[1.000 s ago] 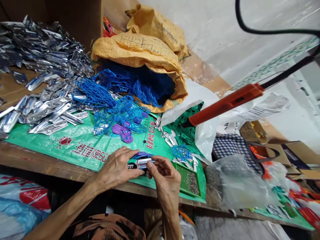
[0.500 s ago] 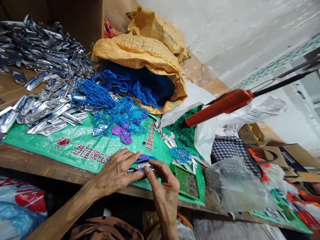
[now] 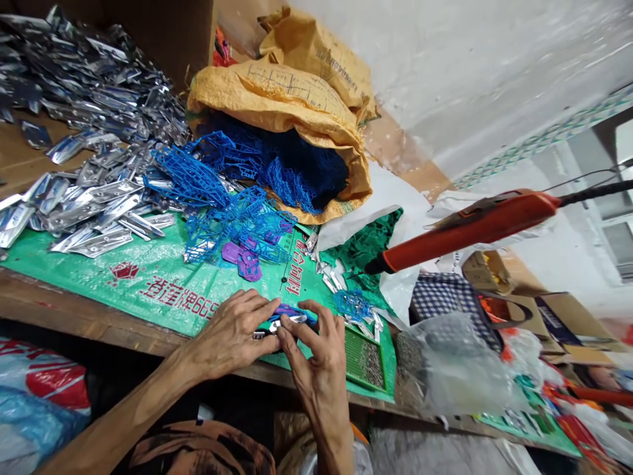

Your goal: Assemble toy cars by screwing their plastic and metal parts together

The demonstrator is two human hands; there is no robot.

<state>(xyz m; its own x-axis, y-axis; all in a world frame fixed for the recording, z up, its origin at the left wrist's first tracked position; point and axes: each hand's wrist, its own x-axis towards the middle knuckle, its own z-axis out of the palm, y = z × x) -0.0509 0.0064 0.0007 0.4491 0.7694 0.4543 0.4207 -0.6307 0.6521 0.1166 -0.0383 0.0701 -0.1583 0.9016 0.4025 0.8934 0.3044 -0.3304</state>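
Observation:
Near the front edge of the bench, both hands meet on a small blue, purple and silver assembly (image 3: pixel 289 314), whose kind I cannot make out. My left hand (image 3: pixel 240 326) grips its left end between thumb and fingers. With thumb and fingertips, my right hand (image 3: pixel 316 349) presses on the shiny silver piece on top. The fingers cover much of the assembly. Just beyond lie purple plastic pieces (image 3: pixel 242 259) and a tangle of blue plastic frames (image 3: pixel 237 221). Right of my right hand is a green tray (image 3: pixel 366 356) of small screws.
An orange-red electric screwdriver (image 3: pixel 469 227) hangs tilted over the bench. Shiny silver pieces (image 3: pixel 93 204) are heaped at the left. A yellow woven sack (image 3: pixel 277 99) gapes at the back with blue frames inside. A clear plastic bag (image 3: pixel 465 369) stands at the right.
My right hand's fingers have shifted and spread over the silver piece. The hanging screwdriver has swung to the right and lower. The left hand keeps its grip; the view has moved slightly.

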